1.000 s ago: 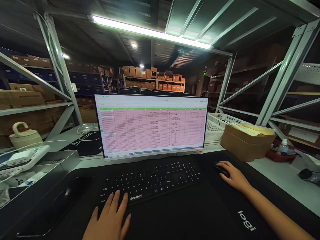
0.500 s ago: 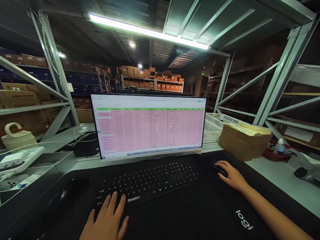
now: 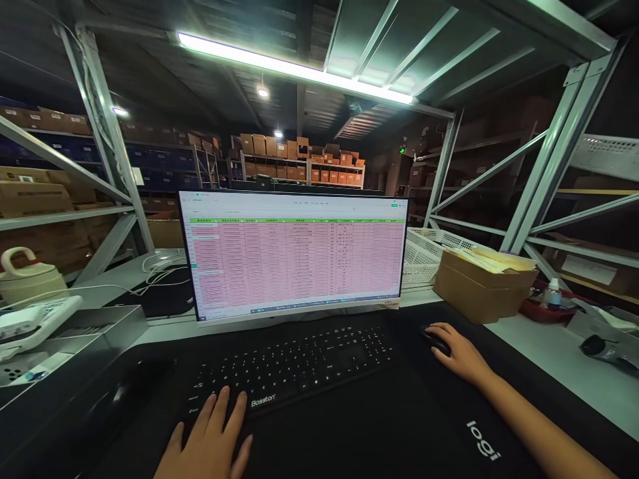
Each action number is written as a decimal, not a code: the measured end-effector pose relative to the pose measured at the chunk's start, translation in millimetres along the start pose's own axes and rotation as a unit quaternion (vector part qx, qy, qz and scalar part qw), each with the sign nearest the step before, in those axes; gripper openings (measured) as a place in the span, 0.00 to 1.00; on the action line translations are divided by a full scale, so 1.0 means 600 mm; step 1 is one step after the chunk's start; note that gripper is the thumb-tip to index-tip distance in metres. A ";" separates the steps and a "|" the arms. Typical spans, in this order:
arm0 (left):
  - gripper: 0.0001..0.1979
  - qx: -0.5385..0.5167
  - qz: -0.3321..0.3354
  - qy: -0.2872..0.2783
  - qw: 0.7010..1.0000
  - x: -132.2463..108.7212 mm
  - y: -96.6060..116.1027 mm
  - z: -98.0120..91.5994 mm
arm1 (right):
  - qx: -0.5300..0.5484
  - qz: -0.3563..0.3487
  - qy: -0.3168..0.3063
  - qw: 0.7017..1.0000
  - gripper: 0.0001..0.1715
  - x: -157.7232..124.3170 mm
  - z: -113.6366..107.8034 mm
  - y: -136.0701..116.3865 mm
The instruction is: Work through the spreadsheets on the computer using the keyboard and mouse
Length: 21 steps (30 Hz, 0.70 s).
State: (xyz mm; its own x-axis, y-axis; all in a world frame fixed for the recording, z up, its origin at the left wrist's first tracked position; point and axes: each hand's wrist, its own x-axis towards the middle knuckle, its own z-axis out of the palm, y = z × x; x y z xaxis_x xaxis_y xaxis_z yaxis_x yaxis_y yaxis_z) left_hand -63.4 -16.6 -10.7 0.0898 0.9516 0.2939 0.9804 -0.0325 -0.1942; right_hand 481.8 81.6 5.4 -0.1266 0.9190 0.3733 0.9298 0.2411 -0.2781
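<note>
My left hand (image 3: pixel 208 436) lies with fingers spread over the lower left keys of a black keyboard (image 3: pixel 294 366) marked Bosston. On the right, my right hand (image 3: pixel 462 354) is curled over a black computer mouse (image 3: pixel 435 340), covering part of it. Keyboard and mouse both rest on a black desk mat (image 3: pixel 349 432) with a logi mark. Behind the keyboard stands a monitor (image 3: pixel 299 259), tilted slightly in view, showing a spreadsheet with pink rows and a green header; its text is too small to read.
A cardboard box (image 3: pixel 482 286) with yellow envelopes sits right of the monitor, beside white plastic baskets (image 3: pixel 419 263). Farther right are a spray bottle (image 3: pixel 553 294) and a barcode scanner (image 3: pixel 596 346). At left are a grey tray (image 3: pixel 114 332) and a cream flask (image 3: pixel 32 279).
The view has shifted slightly, moving the scene a little left and down. Both hands keep their places on the keyboard and mouse. The spreadsheet's rows look much the same.
</note>
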 end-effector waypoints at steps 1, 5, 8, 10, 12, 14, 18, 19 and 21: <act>0.29 0.007 0.002 0.000 1.000 0.000 0.000 0.000 | -0.002 0.000 0.002 1.000 0.26 0.000 0.000 0.001; 0.29 0.022 0.003 -0.010 1.000 -0.002 0.000 -0.002 | -0.003 0.005 0.001 1.000 0.26 -0.001 0.000 0.002; 0.29 0.027 0.002 -0.013 1.000 -0.002 0.002 -0.006 | 0.001 0.005 -0.002 1.000 0.26 -0.001 -0.001 0.000; 0.29 0.032 0.003 -0.013 0.999 -0.002 0.003 -0.008 | 0.007 0.004 -0.001 1.000 0.26 -0.001 -0.001 -0.001; 0.29 0.034 0.002 -0.013 0.999 -0.001 0.004 -0.008 | 0.010 0.004 0.001 1.000 0.26 0.000 -0.001 -0.002; 0.29 0.031 -0.001 -0.010 0.999 0.000 0.004 -0.006 | 0.008 0.005 0.004 1.000 0.25 0.000 -0.001 -0.003; 0.29 0.013 -0.002 0.003 1.000 -0.001 0.002 0.000 | -0.001 0.006 0.003 1.000 0.26 0.000 -0.001 -0.003; 0.29 0.006 -0.002 0.005 1.000 -0.001 0.001 0.001 | -0.002 0.007 0.003 1.000 0.26 0.000 -0.001 -0.003; 0.29 -0.006 -0.004 0.011 1.000 -0.001 0.001 0.003 | -0.001 0.007 0.004 1.000 0.25 0.000 -0.001 -0.003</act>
State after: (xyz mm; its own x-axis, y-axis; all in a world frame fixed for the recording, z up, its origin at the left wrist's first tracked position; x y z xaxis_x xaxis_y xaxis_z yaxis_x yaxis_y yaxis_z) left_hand -63.5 -16.3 -12.8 0.0860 0.9452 0.3150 0.9832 -0.0295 -0.1799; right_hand 480.2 80.9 6.2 -0.1099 0.9198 0.3767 0.9326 0.2265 -0.2811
